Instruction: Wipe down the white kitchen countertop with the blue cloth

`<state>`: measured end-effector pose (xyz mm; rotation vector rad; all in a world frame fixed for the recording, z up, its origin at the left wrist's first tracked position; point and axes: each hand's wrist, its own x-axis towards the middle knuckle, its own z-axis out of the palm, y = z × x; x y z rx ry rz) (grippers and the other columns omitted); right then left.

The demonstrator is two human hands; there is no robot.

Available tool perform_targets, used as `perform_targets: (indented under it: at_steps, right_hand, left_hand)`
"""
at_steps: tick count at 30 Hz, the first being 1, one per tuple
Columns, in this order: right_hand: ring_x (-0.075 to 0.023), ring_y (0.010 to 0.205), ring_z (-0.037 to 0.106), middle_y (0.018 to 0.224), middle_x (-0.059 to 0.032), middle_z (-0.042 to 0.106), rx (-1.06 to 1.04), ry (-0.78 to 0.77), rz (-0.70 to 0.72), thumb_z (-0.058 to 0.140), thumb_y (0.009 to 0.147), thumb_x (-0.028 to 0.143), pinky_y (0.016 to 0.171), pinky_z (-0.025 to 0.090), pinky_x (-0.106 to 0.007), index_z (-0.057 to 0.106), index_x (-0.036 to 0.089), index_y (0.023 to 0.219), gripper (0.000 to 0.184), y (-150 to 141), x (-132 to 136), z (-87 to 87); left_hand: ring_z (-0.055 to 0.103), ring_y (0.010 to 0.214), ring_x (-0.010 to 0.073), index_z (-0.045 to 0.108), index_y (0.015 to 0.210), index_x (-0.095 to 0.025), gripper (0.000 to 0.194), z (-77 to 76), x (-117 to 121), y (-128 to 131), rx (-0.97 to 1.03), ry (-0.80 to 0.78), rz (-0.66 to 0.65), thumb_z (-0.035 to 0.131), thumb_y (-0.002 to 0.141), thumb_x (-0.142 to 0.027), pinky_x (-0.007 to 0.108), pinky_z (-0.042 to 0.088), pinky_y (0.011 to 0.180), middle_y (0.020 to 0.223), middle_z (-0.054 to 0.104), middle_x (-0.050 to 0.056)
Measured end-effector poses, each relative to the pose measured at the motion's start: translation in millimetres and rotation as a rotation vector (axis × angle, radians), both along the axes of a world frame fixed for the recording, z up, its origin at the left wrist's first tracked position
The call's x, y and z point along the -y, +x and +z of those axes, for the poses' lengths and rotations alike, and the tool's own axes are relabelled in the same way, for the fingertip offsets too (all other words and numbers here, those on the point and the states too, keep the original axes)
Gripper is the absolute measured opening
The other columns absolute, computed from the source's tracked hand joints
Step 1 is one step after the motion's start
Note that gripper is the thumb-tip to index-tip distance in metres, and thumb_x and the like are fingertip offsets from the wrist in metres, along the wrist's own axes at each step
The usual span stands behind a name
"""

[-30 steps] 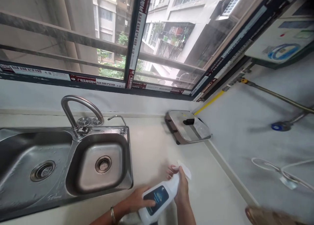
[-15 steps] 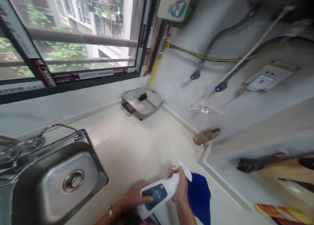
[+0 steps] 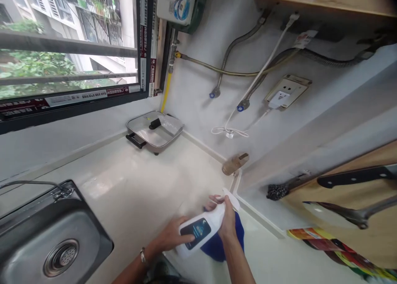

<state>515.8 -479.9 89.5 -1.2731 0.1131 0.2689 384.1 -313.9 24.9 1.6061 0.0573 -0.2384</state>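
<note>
Over the pale countertop [image 3: 133, 201], between the sink [image 3: 104, 230] and the wall, a white spray bottle [image 3: 208, 230] is held tilted, its sprayer head [image 3: 232, 200] pointing away from the person and to the right. Both hands are on it. The left hand [image 3: 170, 234] grasps the body from the side, thumb laid across the dark label [image 3: 202, 228]; its other fingers are partly lost behind the plastic. The right hand [image 3: 228, 222] wraps the narrow neck just below the head, fingers curled round the far side. From where I stand I can't tell whether any of them presses the trigger.

A blue cloth [image 3: 215, 249] lies on the counter beyond and below the bottle, partly covered by it and by the right forearm. Whether bottle and cloth touch, I can't make out.

I'd judge the bottle stiff enough to keep its shape, with walls that might give a little under a hard squeeze. Its fill doesn't show, so the weight is anyone's guess. Those smooth sides would probably turn slippery if wet, and the sprayer head looks like the delicate part. The neck seems the surest place for one hand, with the other supporting the broad body, much as they're placed now.
</note>
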Motion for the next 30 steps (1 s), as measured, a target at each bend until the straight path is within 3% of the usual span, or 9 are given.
perform_targets:
  at_steps: [4,8,11,14,17,20,24,30]
  right_hand:
    - [-0.0146,0.047,0.055,0.083,-0.0055,0.072,0.055,-0.126,0.338,0.064,0.078,0.069,0.045,0.042,-0.029,0.06,0.02,0.099,0.054,-17.6,4.9,17.2]
    - [-0.0142,0.05,0.054,0.079,-0.0049,0.07,0.077,-0.275,0.761,0.061,0.083,0.068,0.049,0.041,-0.028,0.061,0.019,0.109,0.056,-28.5,0.6,39.0]
    - [-0.0157,0.053,0.054,0.061,0.0002,0.062,0.073,-0.395,1.058,0.056,0.088,0.067,0.054,0.043,-0.028,0.061,0.018,0.119,0.059,-43.0,-8.0,43.1]
    - [-0.0155,0.054,0.054,0.058,0.0018,0.058,0.086,-0.513,1.208,0.058,0.086,0.068,0.054,0.043,-0.027,0.063,0.017,0.119,0.061,-66.2,-18.9,37.2]
    - [-0.0157,0.053,0.056,0.056,0.0012,0.058,0.098,-0.59,1.247,0.058,0.085,0.07,0.053,0.042,-0.027,0.068,0.016,0.1,0.057,-87.6,-27.4,28.1]
    - [-0.0159,0.052,0.056,0.055,0.0004,0.058,0.108,-0.636,1.199,0.059,0.083,0.07,0.053,0.042,-0.027,0.069,0.016,0.087,0.055,-98.2,-26.7,22.1]
    - [-0.0161,0.052,0.054,0.054,0.0018,0.058,0.093,-0.618,1.053,0.061,0.082,0.071,0.055,0.044,-0.028,0.069,0.017,0.106,0.06,-99.1,-10.0,19.5]
    - [-0.0183,0.053,0.055,0.058,-0.0001,0.061,0.017,-0.612,0.751,0.062,0.079,0.074,0.053,0.044,-0.031,0.063,0.016,0.115,0.068,-100.7,25.1,21.8]
  left_hand:
    - [0.065,0.098,0.023,0.066,0.123,-0.018,0.069,-20.3,37.7,-24.6,-0.103,-0.209,-0.015,0.083,0.067,-0.055,0.031,0.052,0.084,0.112,0.072,0.005]
    - [0.066,0.098,0.023,0.068,0.12,-0.016,0.073,-27.5,73.8,-42.3,-0.188,-0.469,-0.03,0.089,0.06,-0.053,0.036,0.052,0.091,0.114,0.072,0.008]
    - [0.066,0.103,0.0245,0.072,0.114,-0.017,0.07,-28.6,85.2,-54.1,-0.157,-0.493,-0.07,0.089,0.059,-0.056,0.039,0.051,0.099,0.115,0.072,0.007]
    - [0.066,0.108,0.0265,0.073,0.114,-0.017,0.072,-30.8,91.3,-67.1,-0.049,-0.512,-0.123,0.087,0.059,-0.061,0.04,0.049,0.104,0.114,0.073,0.007]
    - [0.066,0.11,0.0272,0.073,0.117,-0.017,0.073,-33.9,96.2,-78.1,0.026,-0.543,-0.187,0.085,0.061,-0.063,0.041,0.048,0.107,0.112,0.074,0.006]
    - [0.067,0.11,0.0276,0.073,0.118,-0.017,0.076,-36.3,98.0,-85.6,-0.001,-0.555,-0.192,0.084,0.06,-0.064,0.041,0.049,0.106,0.113,0.074,0.006]
    - [0.067,0.109,0.0277,0.072,0.116,-0.014,0.077,-38.9,97.0,-90.1,-0.044,-0.528,-0.144,0.087,0.057,-0.061,0.04,0.05,0.104,0.115,0.073,0.009]
    - [0.067,0.108,0.0256,0.068,0.123,-0.016,0.079,-38.4,103.2,-81.3,-0.077,-0.476,-0.281,0.089,0.058,-0.057,0.04,0.049,0.104,0.118,0.072,0.008]
